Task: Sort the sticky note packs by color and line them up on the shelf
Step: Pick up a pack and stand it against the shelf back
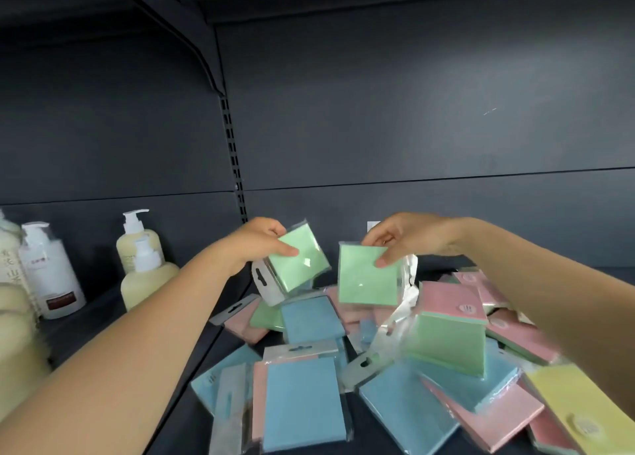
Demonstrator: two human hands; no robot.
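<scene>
The left hand (256, 245) pinches 1 green pack (298, 265); the right hand (402, 239) pinches another green pack (367, 276). Near them, the mixed pile (343, 368) lies unsorted, with no row visible.

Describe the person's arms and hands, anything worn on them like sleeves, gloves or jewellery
Both forearms are bare to the frame edge: no sleeves, gloves or watch in view. The left hand shows no jewellery. The right hand has a small glint on one finger, perhaps a ring, too blurred to confirm.

A dark grey metal back panel (412, 110) fills most of the frame. A slotted upright (235, 159) runs down left of the centre, with a bracket (192, 38) at the upper left. Pump bottles (137, 248) stand at the lower left.
</scene>
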